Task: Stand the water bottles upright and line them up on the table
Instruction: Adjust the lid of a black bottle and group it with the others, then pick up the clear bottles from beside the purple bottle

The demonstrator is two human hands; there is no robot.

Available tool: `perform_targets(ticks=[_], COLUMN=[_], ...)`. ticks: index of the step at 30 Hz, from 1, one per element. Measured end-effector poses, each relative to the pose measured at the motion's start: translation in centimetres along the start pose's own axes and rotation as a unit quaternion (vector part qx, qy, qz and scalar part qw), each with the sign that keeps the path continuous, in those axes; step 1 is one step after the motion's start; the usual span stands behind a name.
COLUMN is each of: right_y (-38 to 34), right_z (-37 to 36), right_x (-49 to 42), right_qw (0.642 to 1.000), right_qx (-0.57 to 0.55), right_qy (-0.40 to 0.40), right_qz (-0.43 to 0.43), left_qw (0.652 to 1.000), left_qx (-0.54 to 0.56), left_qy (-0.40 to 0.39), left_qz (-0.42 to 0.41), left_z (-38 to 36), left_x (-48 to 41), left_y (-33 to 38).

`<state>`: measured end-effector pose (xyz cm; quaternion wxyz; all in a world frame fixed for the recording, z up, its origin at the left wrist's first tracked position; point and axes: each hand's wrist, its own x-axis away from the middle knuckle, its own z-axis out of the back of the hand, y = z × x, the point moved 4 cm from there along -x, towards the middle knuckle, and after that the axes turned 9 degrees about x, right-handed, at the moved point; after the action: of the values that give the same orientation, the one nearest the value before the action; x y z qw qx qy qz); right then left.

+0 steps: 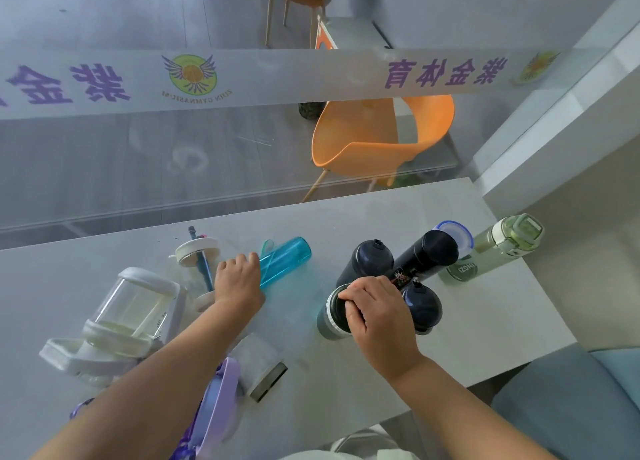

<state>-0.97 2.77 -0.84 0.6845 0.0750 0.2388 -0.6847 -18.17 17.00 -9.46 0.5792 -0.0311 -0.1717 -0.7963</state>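
My left hand [238, 283] grips the near end of a teal bottle [287, 258] that lies tilted on the grey table [346, 383]. My right hand [377, 316] rests closed on the lid of a grey bottle [327, 322] standing upright. Three dark bottles [372, 260] [427, 251] [424, 307] stand close around it. A pale green bottle [502, 243] and a blue-rimmed one [457, 232] stand at the far right. A large clear jug [128, 307], a straw tumbler [197, 255], a frosted bottle [259, 362] and a purple bottle [218, 400] lie at the left.
A glass partition with purple lettering runs along the table's far edge. Behind it stands an orange chair [381, 137]. The table's right edge meets a white wall ledge [554, 154]. A grey-blue seat [571, 400] is at the near right.
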Motion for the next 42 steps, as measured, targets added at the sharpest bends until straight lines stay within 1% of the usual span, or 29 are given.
perform_targets(ticks=[2, 4, 6, 8, 10, 13, 16, 18, 22, 26, 31, 33, 35, 37, 39, 42], right_y=[0.0, 0.1, 0.1, 0.2, 0.2, 0.2, 0.2, 0.2, 0.2, 0.4, 0.0, -0.7, -1.8, -3.3, -4.9, -7.2], right_z=[0.0, -0.1, -0.2, -0.3, -0.3, -0.2, -0.3, -0.3, -0.4, -0.4, 0.4, 1.0, 1.3, 1.0, 0.5, -0.6], right_x=[0.2, 0.4, 0.5, 0.7, 0.9, 1.1, 1.2, 1.3, 1.6, 1.6, 0.3, -0.3, -0.7, -0.7, -0.8, -0.5], right_qw=[1.000, 1.000, 1.000, 1.000, 1.000, 1.000, 1.000, 1.000, 1.000, 1.000, 1.000, 0.999, 0.996, 0.991, 0.983, 0.966], right_qx=[0.000, 0.002, 0.004, 0.006, 0.005, 0.003, 0.002, 0.001, 0.001, 0.000, 0.002, -0.021, -0.053, -0.088, -0.117, -0.143], right_qy=[0.007, 0.013, 0.014, 0.015, 0.017, 0.016, 0.015, 0.014, 0.009, 0.002, -0.028, -0.032, -0.035, -0.052, -0.079, -0.127], right_qz=[-0.002, -0.005, -0.008, -0.010, -0.013, -0.016, -0.019, -0.020, -0.020, -0.012, 0.014, 0.030, 0.054, 0.084, 0.118, 0.173], left_qw=[0.997, 0.986, 0.976, 0.969, 0.966, 0.962, 0.959, 0.957, 0.956, 0.954, 0.962, 0.967, 0.970, 0.968, 0.963, 0.956], left_qx=[0.082, 0.164, 0.204, 0.219, 0.223, 0.214, 0.157, 0.112, 0.100, 0.091, 0.068, 0.067, 0.078, 0.104, 0.132, 0.160], left_qy=[0.011, 0.032, 0.057, 0.073, 0.071, 0.045, 0.034, 0.033, 0.008, 0.008, 0.023, 0.050, 0.102, 0.173, 0.221, 0.242], left_qz=[-0.008, -0.025, -0.053, -0.083, -0.110, -0.165, -0.235, -0.265, -0.277, -0.287, -0.264, -0.241, -0.208, -0.150, -0.076, 0.052], left_z=[1.3, 2.8, 4.2, 4.9, 5.0, 4.5, 4.0, 3.8, 3.4, 3.0, 3.2, 4.1, 5.4, 6.8, 7.4, 6.8], left_x=[0.2, 0.4, 0.7, 1.0, 1.3, 1.7, 2.0, 2.0, 2.2, 2.5, 3.4, 4.2, 5.5, 7.5, 10.0, 14.8], left_y=[0.6, 1.4, 2.2, 2.9, 3.6, 5.1, 6.8, 7.6, 8.4, 8.6, 7.8, 7.0, 5.5, 2.8, -0.8, -5.6])
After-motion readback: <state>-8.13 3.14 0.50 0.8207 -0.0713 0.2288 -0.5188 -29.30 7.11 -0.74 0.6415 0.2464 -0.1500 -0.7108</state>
